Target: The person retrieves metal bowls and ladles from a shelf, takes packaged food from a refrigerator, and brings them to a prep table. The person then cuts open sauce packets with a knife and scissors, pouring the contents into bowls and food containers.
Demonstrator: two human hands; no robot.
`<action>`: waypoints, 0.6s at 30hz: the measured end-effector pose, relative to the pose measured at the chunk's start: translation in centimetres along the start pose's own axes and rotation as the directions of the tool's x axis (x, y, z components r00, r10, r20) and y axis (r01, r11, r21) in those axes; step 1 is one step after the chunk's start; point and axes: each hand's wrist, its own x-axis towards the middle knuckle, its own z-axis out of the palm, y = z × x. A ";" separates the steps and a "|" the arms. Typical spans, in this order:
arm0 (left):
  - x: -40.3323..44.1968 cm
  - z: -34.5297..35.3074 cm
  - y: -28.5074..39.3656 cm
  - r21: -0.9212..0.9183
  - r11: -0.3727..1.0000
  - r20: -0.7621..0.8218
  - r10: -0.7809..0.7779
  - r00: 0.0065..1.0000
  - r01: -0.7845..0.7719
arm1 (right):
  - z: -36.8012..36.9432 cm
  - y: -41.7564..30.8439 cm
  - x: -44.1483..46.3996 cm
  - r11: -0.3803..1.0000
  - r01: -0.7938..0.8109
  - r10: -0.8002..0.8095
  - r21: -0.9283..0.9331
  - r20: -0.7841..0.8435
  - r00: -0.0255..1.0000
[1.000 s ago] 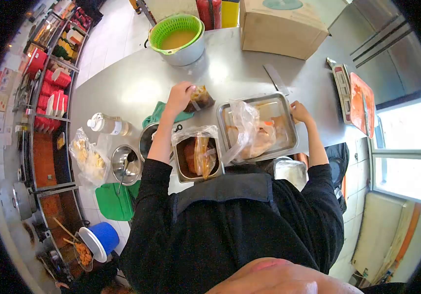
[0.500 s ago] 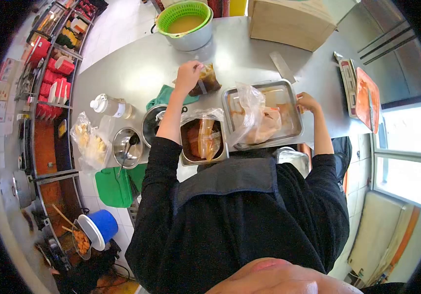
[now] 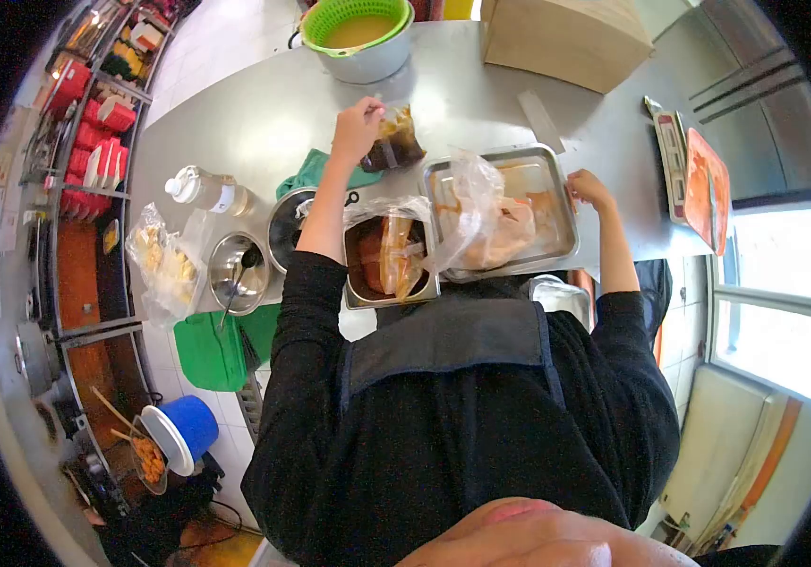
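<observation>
My left hand [image 3: 358, 128] pinches the top of a clear plastic bag [image 3: 394, 146] with dark brown contents, which rests on the steel table. My right hand [image 3: 590, 188] has its fingers curled at the right rim of a shallow metal tray [image 3: 557, 213]; whether they grip it is hard to tell. In the tray lie pale raw-looking pieces [image 3: 509, 227], partly covered by a crumpled clear bag [image 3: 474, 194]. Left of the tray, a deep metal pan [image 3: 353, 295] lined with plastic holds reddish-brown contents and a bag of orange-brown liquid [image 3: 396, 250].
Bowls [image 3: 239, 274], a bottle [image 3: 207, 192], a green cloth [image 3: 315, 172] and a bag of yellowish pieces [image 3: 167, 265] stand left. Behind are a green colander [image 3: 353, 24] in a pot, a cardboard box [image 3: 566, 42] and a blade [image 3: 541, 121]. A scale [image 3: 672, 161] is right.
The camera view has shifted, so the table items sit higher in the picture. My left hand stays at the dark bag's top and my right hand stays by the tray's right rim.
</observation>
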 end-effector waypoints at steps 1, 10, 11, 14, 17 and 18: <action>0.0 0.0 -0.1 -0.009 1.000 -0.010 0.012 1.000 -0.012 | 0.1 -0.8 -1.4 0.979 -0.008 0.016 0.205 -0.039 0.999; 0.0 0.1 -0.5 -0.060 0.998 0.023 -0.015 1.000 0.016 | 2.7 0.3 -4.3 0.869 0.150 0.018 0.471 -0.334 0.943; 0.1 0.0 -0.5 -0.037 0.999 0.022 0.000 1.000 0.001 | 3.1 0.1 -4.4 0.890 0.179 -0.006 0.420 -0.383 0.924; 0.2 0.1 -0.5 -0.014 1.000 0.020 -0.005 1.000 0.006 | 3.2 -0.6 -4.4 0.926 0.166 -0.003 0.338 -0.433 0.901; 0.2 0.4 -0.4 0.019 0.999 -0.007 -0.029 1.000 0.029 | 2.8 -1.7 -4.5 0.967 0.092 0.022 0.239 -0.436 0.900; 0.2 0.4 -0.1 0.051 0.998 -0.040 -0.036 0.999 0.038 | 2.6 -1.9 -4.5 0.985 0.062 0.014 0.160 -0.432 0.902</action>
